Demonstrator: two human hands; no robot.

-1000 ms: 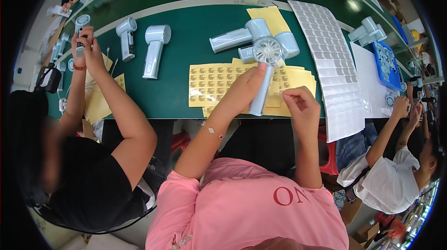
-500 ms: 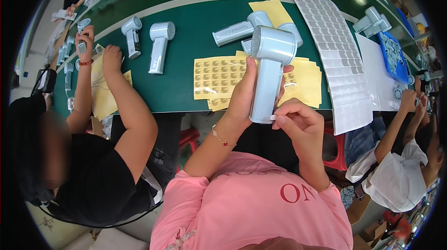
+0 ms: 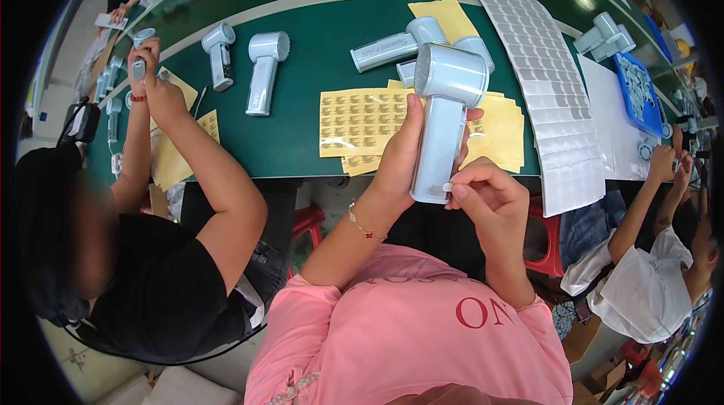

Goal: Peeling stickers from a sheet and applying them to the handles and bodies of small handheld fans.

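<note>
A light-blue handheld fan is held upright over the table's near edge, its round head at the top. My left hand is wrapped round its handle from the left, thumb in front and fingertips showing on the far side. My right hand pinches a small whitish tab between thumb and forefinger at the handle's lower right corner. Whether the tab is stuck to the handle I cannot tell. Behind the fan lie yellow sheets of small printed labels and another light-blue fan.
On the green table, two fans stand apart to the left. A large silver-grey label sheet and a blue tray of small parts lie right. A co-worker in black sits close at left; another in white sits at right.
The view has shifted slightly. My grip on the fan and my pinch at its lower corner stay much the same. The left co-worker's hands have come together around a fan.
</note>
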